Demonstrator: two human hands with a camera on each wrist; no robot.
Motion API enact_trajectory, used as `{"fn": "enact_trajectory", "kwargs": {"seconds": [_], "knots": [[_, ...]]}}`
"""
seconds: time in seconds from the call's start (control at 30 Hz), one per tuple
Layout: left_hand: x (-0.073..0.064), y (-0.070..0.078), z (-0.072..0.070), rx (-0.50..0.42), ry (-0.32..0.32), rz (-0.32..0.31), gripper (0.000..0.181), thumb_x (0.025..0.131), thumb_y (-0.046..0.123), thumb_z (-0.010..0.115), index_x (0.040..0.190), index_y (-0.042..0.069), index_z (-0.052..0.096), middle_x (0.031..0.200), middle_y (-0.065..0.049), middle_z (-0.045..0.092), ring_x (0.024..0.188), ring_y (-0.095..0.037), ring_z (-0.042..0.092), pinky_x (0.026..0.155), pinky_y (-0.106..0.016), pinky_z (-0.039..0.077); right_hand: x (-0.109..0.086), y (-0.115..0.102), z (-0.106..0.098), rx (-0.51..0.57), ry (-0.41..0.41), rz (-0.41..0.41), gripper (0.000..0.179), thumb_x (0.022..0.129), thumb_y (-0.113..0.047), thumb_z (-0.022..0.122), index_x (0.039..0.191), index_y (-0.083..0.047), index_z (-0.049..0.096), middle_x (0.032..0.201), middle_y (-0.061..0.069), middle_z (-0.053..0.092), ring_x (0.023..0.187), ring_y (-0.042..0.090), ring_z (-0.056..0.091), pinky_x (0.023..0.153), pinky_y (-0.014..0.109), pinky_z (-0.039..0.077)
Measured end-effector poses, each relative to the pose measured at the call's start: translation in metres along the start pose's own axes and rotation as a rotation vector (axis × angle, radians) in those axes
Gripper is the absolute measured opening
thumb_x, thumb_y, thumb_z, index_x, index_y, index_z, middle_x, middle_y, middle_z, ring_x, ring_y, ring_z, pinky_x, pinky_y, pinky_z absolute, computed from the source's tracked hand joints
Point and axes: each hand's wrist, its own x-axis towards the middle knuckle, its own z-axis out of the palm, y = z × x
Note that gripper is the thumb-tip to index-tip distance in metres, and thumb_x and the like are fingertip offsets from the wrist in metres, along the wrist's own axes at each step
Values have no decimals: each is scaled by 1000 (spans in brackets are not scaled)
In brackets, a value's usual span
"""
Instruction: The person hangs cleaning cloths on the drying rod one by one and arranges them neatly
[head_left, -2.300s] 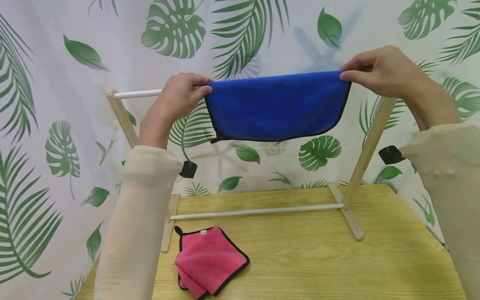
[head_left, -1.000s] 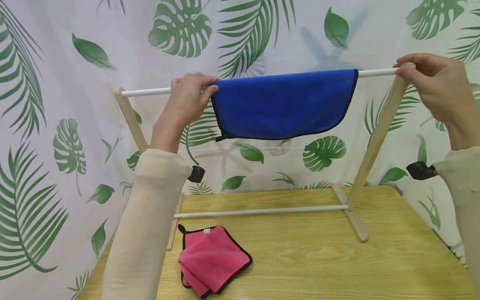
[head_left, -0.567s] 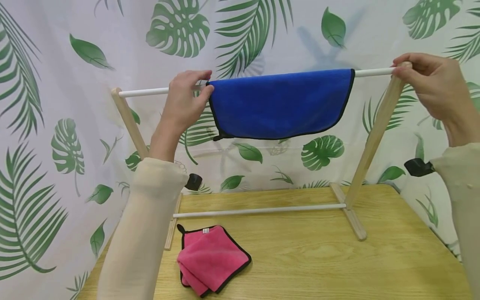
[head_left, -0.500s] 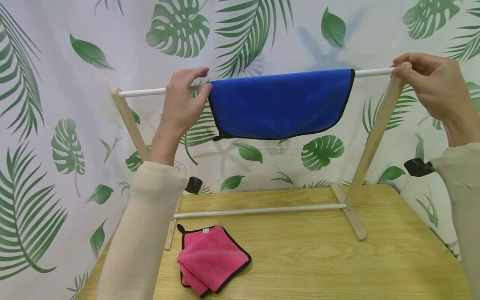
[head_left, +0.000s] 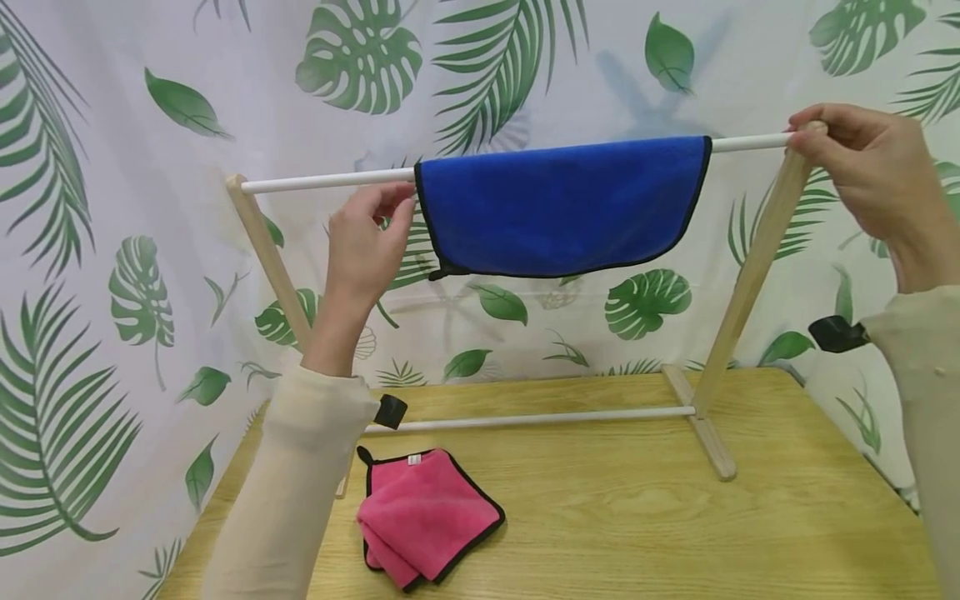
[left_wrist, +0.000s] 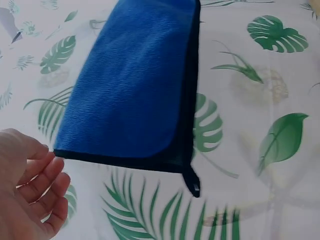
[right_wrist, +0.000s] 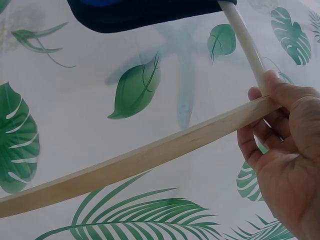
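Left hand lowered beside blue cloth, grip unclear, right hand clamped on post, wood-grain table, leaf-print curtain

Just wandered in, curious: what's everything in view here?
Wood-grain table: 1, yellowish, foreground
Leaf-printed backdrop: 1, white and green, behind
Wooden-post rack: 1, pale brown, on table
Straight rods: 2, white, upper and lower across rack
Blue black-edged cloth: 1, blue, over upper rod
Pink black-edged cloth: 1, pink, folded on table
Small label: 1, white, on pink cloth
Black wrist devices: 2, black, one per arm
Long fabric sleeves: 2, cream, both arms
Left grip: 1, bare hand, at blue cloth's left edge; hold unclear
Right grip: 1, bare hand, pinching rack's upper right corner
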Motion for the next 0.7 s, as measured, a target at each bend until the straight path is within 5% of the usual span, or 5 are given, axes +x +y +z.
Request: {"fn": "enact_trajectory", "kwargs": {"seconds": [0.43,0.7], "knots": [[-1,-11,19,-101,-44,-132,35,105,15,61,136,-1,65,128,-14,69,114,-24,66,96,-36,53,-2,-1,1,-9,10,11,19,102,-9,65,118,-4,74,100,-5,62,91,12,49,81,7,45],[6,-11,29,-171,-88,-151,34,107,16,57,136,0,64,125,-16,70,118,-25,65,98,-37,53,-3,-1,0,-3,10,7,20,103,-7,63,119,-3,74,100,-5,62,92,12,49,81,7,45]]}}
